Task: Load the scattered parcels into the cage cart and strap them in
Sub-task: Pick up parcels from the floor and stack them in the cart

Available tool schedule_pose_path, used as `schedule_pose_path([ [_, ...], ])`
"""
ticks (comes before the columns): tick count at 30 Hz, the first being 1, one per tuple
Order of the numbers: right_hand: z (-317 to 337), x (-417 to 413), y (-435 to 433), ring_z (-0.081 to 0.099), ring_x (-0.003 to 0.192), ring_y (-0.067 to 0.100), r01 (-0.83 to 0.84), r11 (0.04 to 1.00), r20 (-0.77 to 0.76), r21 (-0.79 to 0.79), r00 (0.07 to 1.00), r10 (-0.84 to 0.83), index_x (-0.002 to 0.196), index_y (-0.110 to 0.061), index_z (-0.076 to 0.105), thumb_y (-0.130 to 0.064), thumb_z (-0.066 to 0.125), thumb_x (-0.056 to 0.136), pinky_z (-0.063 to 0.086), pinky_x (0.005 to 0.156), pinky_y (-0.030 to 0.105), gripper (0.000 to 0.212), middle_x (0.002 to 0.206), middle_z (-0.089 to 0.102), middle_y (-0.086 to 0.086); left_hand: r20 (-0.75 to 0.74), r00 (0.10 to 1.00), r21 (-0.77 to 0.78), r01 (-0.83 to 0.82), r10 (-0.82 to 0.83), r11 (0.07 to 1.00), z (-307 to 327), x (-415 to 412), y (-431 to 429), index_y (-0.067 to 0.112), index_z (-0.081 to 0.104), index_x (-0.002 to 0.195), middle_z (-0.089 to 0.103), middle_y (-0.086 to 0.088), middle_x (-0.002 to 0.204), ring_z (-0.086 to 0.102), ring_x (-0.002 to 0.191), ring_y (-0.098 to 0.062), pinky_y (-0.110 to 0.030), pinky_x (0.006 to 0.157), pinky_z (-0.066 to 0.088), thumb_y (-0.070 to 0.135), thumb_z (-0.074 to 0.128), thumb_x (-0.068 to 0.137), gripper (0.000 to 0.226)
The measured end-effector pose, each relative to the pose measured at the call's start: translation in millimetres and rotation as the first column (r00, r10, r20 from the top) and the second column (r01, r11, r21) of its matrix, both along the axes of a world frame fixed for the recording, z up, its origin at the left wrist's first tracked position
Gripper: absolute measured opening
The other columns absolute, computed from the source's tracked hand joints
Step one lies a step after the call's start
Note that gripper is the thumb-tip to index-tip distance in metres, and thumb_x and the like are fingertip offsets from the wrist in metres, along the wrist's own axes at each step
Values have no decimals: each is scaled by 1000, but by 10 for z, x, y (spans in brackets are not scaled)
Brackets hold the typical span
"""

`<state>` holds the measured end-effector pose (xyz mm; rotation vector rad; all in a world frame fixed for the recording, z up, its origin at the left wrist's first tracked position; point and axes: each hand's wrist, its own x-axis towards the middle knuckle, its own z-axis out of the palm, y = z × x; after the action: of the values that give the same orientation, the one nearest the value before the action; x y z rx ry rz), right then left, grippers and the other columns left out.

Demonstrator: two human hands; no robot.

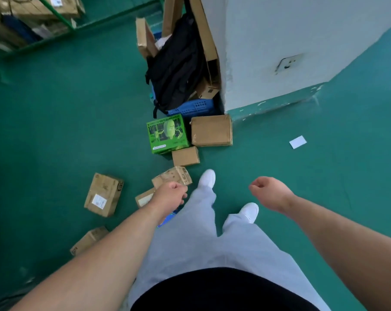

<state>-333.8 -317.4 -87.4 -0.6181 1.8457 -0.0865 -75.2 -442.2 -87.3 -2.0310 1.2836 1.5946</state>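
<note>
Both my hands hang empty, fingers loosely curled: my left hand (171,194) over the nearest parcels, my right hand (266,191) off to the side. The parcels lie scattered on the green floor (55,131): a labelled carton (103,194), a printed carton (172,177), then a glossy green box (168,133) and a flat brown box (211,133) by the pillar's foot. They're small and made of stiff corrugated board, probably light; I'd grip opposite sides. The cage cart (55,12) stands far left.

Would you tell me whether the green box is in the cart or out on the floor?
On the floor: the green box stands beside a brown box.
</note>
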Motion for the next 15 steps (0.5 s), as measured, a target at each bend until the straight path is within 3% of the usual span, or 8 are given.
schedule_pose_path([
  [5,-502,-154,-454,67,100,31,-40,991,-39,129,998,45,110,-9,69,-26,50,100,55,85,35,28,108,72,9,-7,997,92,78,-77,993,-667,-337,-728,22,66,77,71,-2,83,61,77,-21,-33,72,43,39,59,80,18],
  [8,-872,-170,-686,68,96,30,-17,972,-53,236,998,31,106,-14,72,-27,51,99,56,84,35,25,103,73,6,1,991,151,128,-130,980,-1366,-420,-1179,25,70,78,74,-3,82,67,83,-27,-38,81,51,54,58,63,35],
  [10,-1197,-131,-919,69,91,31,-31,959,-46,283,998,45,104,-17,73,-28,51,97,57,79,35,25,99,74,6,-9,990,182,141,-141,973,-1612,-519,-1483,22,69,90,77,-7,94,70,88,-27,-36,85,54,43,59,79,26],
  [13,-1748,-83,-1306,66,79,30,-54,953,-53,298,996,73,103,-19,72,-26,51,96,48,66,29,23,95,73,8,-43,992,190,122,-116,974,-2120,-636,-1905,16,62,96,73,-10,105,63,85,-22,-29,71,47,21,53,98,11],
  [15,-2212,-53,-1606,64,74,29,-73,955,-54,288,994,92,104,-22,71,-26,51,95,45,62,27,22,97,73,8,-21,996,212,92,-90,973,-2583,-627,-2140,14,60,104,68,-9,106,62,89,-21,-32,80,53,15,52,100,9],
])
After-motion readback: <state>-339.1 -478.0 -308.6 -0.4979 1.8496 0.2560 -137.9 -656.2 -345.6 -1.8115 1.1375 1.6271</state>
